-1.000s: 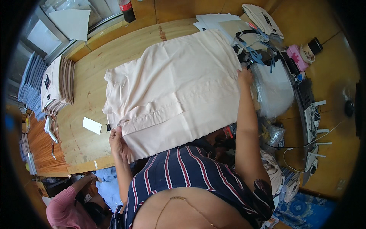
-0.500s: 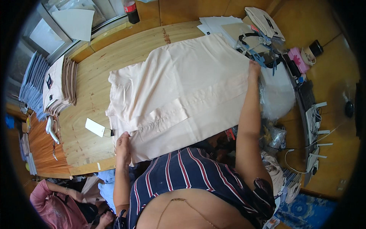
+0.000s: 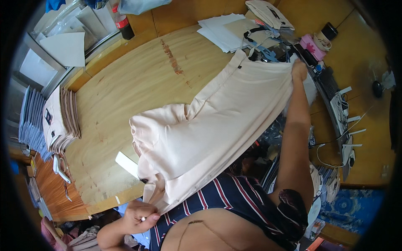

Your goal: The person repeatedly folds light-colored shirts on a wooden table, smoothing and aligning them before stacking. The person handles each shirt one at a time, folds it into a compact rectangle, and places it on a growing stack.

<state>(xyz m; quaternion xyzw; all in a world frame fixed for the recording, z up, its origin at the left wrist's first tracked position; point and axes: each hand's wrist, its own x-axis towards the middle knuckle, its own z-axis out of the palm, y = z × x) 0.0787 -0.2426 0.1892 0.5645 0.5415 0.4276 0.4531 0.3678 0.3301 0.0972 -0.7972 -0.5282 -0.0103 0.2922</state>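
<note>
A pale pink garment (image 3: 209,121) is stretched between my hands, lifted off the wooden table (image 3: 138,83) and hanging toward my body. My left hand (image 3: 138,215) is pulled back below the table's near edge, closed on the garment's lower corner. My right hand (image 3: 298,69) is raised at the far right, gripping the other end of the cloth. The left part of the garment is bunched and folded over itself near a small white card (image 3: 127,164) lying on the table.
A stack of folded garments (image 3: 63,121) sits at the table's left, with grey-blue sheets (image 3: 31,125) beside it. White papers (image 3: 222,29) and a bottle (image 3: 123,23) lie at the far side. Cables, a keyboard and small items crowd the right edge (image 3: 331,83).
The garment lay flat on the table; now both hands have lifted and pulled it toward me. My left hand dropped below the table edge, my right hand rose and moved right.
</note>
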